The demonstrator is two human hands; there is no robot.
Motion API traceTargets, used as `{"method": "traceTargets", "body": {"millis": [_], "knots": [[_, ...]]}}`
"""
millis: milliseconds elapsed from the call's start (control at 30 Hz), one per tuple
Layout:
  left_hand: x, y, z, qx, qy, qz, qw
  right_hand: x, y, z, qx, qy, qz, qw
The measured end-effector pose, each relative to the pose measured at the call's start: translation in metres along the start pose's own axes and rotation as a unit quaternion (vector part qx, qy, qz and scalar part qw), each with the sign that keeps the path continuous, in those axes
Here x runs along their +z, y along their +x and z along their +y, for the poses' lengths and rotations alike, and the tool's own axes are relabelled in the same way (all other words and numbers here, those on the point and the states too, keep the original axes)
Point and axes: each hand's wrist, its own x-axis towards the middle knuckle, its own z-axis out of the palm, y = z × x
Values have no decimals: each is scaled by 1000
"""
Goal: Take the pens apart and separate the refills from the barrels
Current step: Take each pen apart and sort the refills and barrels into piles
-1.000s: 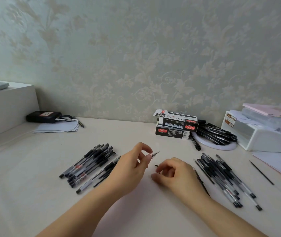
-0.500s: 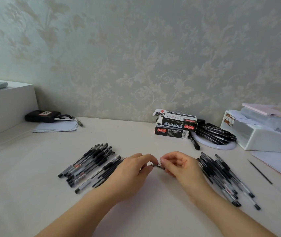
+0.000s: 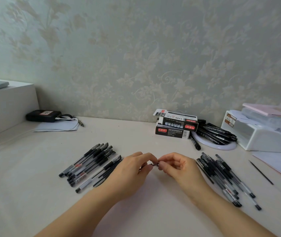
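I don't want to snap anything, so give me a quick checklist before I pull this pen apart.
1. Both hands on the pen: ok. The left hand and right hand pinch the small dark pen part between their fingertips.
2. Which piece each hand holds: cannot tell, the fingers hide it.
3. Bare desk under the hands for dropped pieces: ok.
4. Left pile of pens apart from the right pile of pens: ok.
5. Loose refill on the desk at the right, away from the hands: ok.
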Motion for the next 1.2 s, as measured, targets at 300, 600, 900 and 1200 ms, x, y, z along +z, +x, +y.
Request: {"method": "traceTargets", "body": {"millis": [300,600,900,1200], "knots": [[1,1,2,14,9,17,1000,0,-2,-1,-1,-12,-23,1000],[1,2,4,51,5,44,998,2,0,2,5,-94,-28,995],[-1,1,4,50,6,49,998,3,0,1,-2,-94,-50,994],[2,1,4,55,2,55,997,5,1,2,-13,-141,-22,990]]}}
